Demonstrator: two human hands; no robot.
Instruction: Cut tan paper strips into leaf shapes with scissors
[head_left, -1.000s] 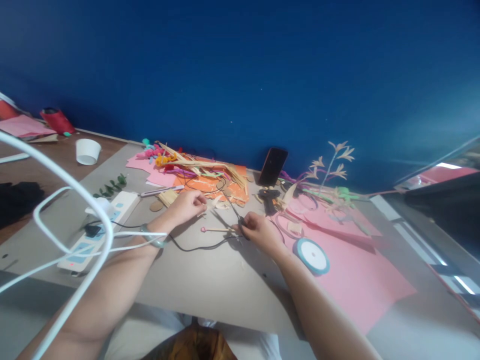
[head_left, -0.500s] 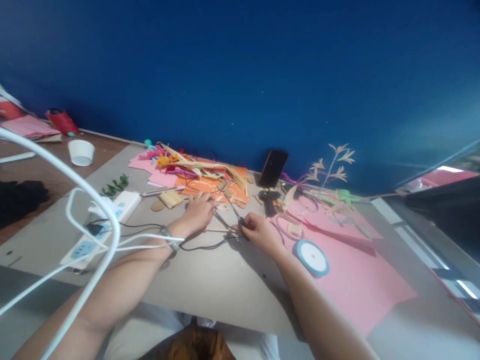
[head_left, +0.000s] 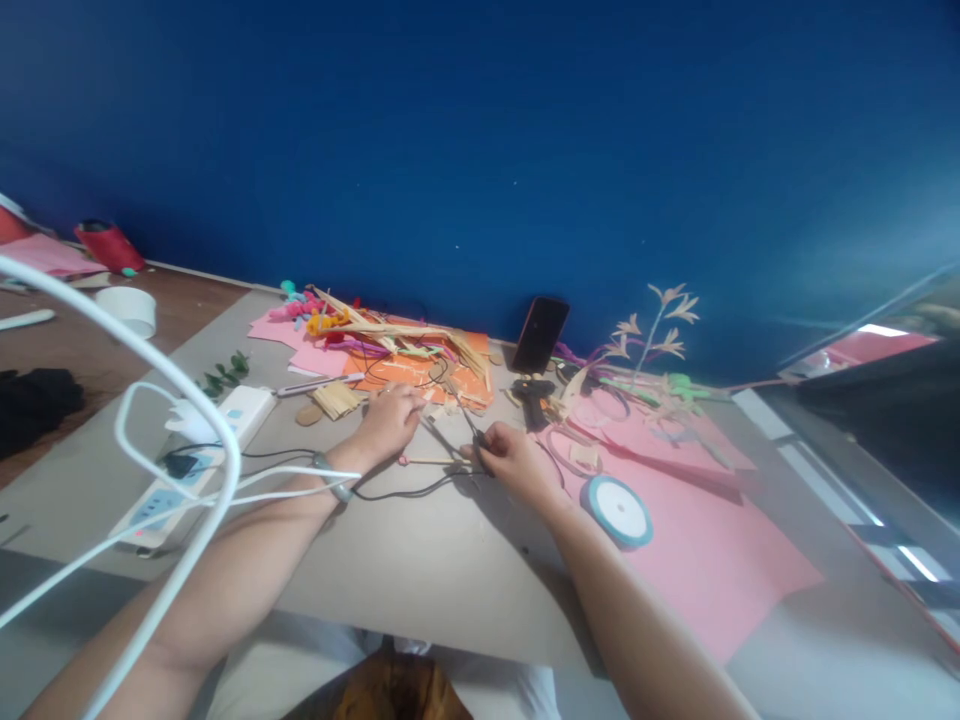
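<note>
My left hand (head_left: 390, 422) rests on the grey table (head_left: 420, 560) with its fingers curled down near small tan scraps, just in front of the orange paper (head_left: 409, 372). Whether anything is in those fingers is hidden. My right hand (head_left: 510, 462) is closed on dark scissors (head_left: 471, 430) whose blades point away from me. A thin wooden stick with a pink tip (head_left: 429, 460) lies between the two hands. A black cable (head_left: 405, 490) runs under them.
A white power strip (head_left: 202, 445) with white cables lies at the left. A phone (head_left: 540, 335) leans on the blue wall. A ribbon spool (head_left: 616, 510) sits on pink paper (head_left: 697, 550). Dried straw, pipe cleaners and a paper plant sprig (head_left: 660, 325) crowd the back. A white cup (head_left: 129, 310) stands far left.
My left hand has moved right and a little forward, closer to the stick and the orange paper. My right hand has stayed on the scissors. The view has shifted slightly.
</note>
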